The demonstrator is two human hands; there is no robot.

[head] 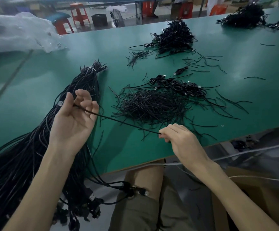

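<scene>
Here, a thin black tie wire (pixel 123 123) is held stretched between both hands above the near part of the green desk (pixel 35 90). Left hand (pixel 74 117): palm turned up, fingers curled, one end of the wire pinched at thumb and fingertips. Right hand (pixel 180 139): knuckles up, the other end pinched between thumb and forefinger. Beneath the left forearm a large cable bundle (pixel 79 90) is laid, bound near its far end by a white band (pixel 92 69) and hanging over the desk edge. A silver plug (pixel 60 103) is seen just beside the left thumb; whether it is gripped cannot be told. A loose heap of tie wires (pixel 152 105) is noted just beyond the hands, with coiled cables (pixel 177 85) behind it.
</scene>
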